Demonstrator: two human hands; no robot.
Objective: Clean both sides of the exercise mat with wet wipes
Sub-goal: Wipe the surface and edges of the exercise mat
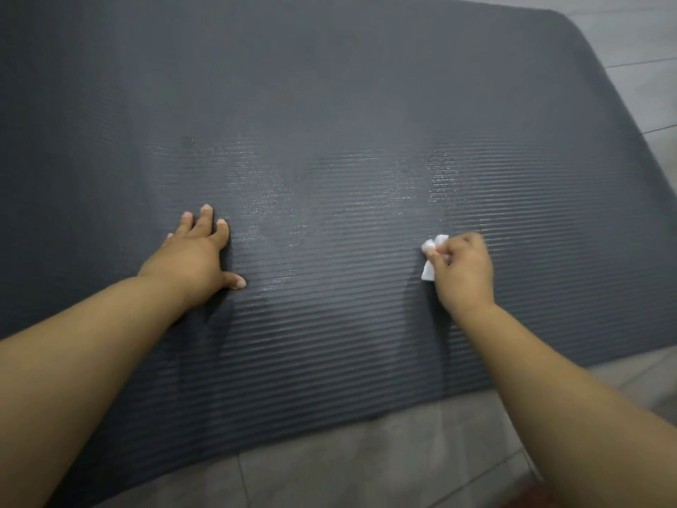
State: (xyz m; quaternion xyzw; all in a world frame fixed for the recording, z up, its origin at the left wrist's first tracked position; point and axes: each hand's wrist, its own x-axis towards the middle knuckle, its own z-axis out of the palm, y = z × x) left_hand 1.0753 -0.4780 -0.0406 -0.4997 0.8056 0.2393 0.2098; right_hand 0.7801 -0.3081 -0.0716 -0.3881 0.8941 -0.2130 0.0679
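A dark grey ribbed exercise mat (329,104) lies flat on the floor and fills most of the view. My left hand (194,251) rests flat on it with fingers spread, left of centre. My right hand (463,269) grips a crumpled white wet wipe (429,264) and holds it against the mat, right of centre. Shiny wet streaks (443,174) show on the mat between and beyond my hands.
Grey tiled floor (366,467) borders the mat along its near edge and on the right side (644,42). The mat's far right corner (564,20) is rounded.
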